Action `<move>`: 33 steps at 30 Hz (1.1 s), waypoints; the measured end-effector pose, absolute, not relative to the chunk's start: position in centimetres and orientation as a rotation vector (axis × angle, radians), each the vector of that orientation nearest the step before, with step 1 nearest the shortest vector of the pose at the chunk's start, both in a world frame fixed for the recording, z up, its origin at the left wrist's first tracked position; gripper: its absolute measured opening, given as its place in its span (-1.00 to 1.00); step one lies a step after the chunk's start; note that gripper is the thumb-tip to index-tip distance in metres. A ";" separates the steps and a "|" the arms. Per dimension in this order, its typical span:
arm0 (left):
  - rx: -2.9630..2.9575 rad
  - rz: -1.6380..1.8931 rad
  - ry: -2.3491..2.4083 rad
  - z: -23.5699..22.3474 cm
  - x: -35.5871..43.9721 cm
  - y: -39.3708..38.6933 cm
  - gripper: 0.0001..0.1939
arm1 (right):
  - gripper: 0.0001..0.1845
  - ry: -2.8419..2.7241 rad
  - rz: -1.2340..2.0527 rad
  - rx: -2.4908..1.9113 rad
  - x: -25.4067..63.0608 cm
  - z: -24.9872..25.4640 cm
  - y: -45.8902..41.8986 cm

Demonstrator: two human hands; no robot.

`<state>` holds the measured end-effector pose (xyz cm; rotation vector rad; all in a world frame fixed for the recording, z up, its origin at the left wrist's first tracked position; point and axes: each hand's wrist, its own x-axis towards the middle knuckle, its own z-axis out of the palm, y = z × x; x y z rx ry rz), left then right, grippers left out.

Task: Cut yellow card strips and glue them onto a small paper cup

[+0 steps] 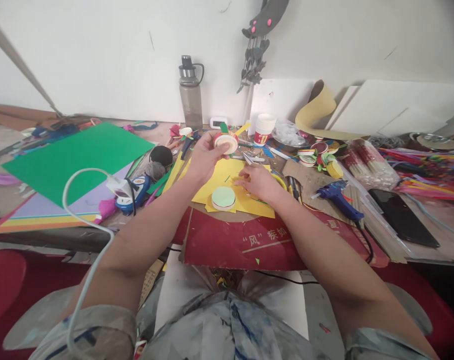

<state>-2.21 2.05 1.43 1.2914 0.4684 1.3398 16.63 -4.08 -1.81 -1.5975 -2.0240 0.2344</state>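
My left hand pinches a small round piece that looks like a cut-down paper cup, pale on its face with a red patterned side. A green paper tab and a yellow paper strip stick out from its far edge. My right hand is curled around scissors, whose silver blades point up and left; the handles are mostly hidden by the fingers. Between my forearms, a second round piece with a pale green top rests on yellow paper.
A red board lies under the work. At right are a blue glue gun, a black phone and bundled sticks. Paper cups and a bottle stand behind. Green paper and a white cable are left.
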 end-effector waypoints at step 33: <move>0.987 1.183 0.591 0.4 -2.0 3.2 -0.75 | -0.37 -1.470 -0.199 -2.754 32.1 -1.4 -20.9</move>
